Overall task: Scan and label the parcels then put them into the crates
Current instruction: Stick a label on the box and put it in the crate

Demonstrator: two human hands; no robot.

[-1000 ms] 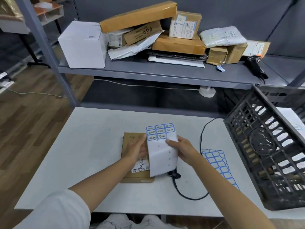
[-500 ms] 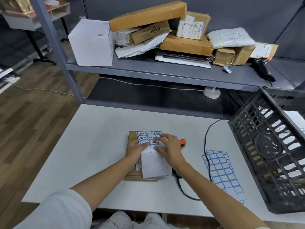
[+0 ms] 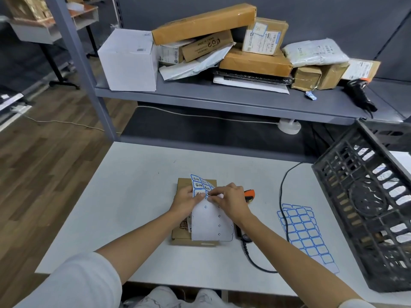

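Under both hands, on the flat cardboard parcel (image 3: 193,237), left fingers (image 3: 185,202) hold the label sheet (image 3: 210,225) while right fingers (image 3: 216,195) pinch a sticker; peeling slowly should avoid tearing.

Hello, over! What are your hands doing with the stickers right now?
Left hand holds sticker sheet over the flat parcel. Right hand pinches one sticker. Crate waits at right. Nothing in the way.
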